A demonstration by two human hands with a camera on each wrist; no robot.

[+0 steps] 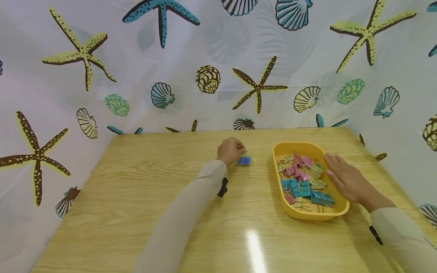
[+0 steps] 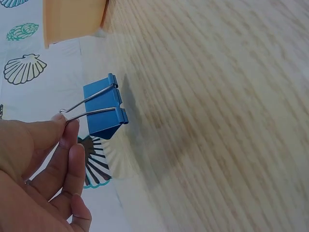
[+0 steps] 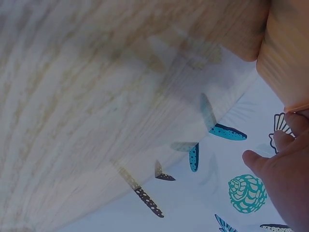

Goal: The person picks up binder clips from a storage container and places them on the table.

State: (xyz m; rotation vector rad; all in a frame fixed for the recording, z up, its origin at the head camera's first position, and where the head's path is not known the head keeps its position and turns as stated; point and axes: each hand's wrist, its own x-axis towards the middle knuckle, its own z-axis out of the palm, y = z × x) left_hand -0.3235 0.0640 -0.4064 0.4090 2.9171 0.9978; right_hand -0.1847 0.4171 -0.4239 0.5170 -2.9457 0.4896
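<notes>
My left hand (image 1: 231, 150) pinches a blue binder clip (image 2: 101, 108) by the end of its wire handle, between thumb and index finger. In the left wrist view the clip hangs over the wooden table, its shadow beside it. To the right, in the head view, stands a yellow plastic tray (image 1: 278, 151) that holds several pink, teal and yellowish binder clips. My right hand (image 1: 348, 180) lies along the tray's right rim with its fingers mostly straight. Only part of that hand shows in the right wrist view, near the tray's orange-looking wall (image 3: 285, 58).
The light wooden table (image 1: 153, 170) reaches back to a white curtain (image 1: 191, 45) printed with starfish and shells. The curtain also runs along both sides. A bright glare spot lies on the table near the front.
</notes>
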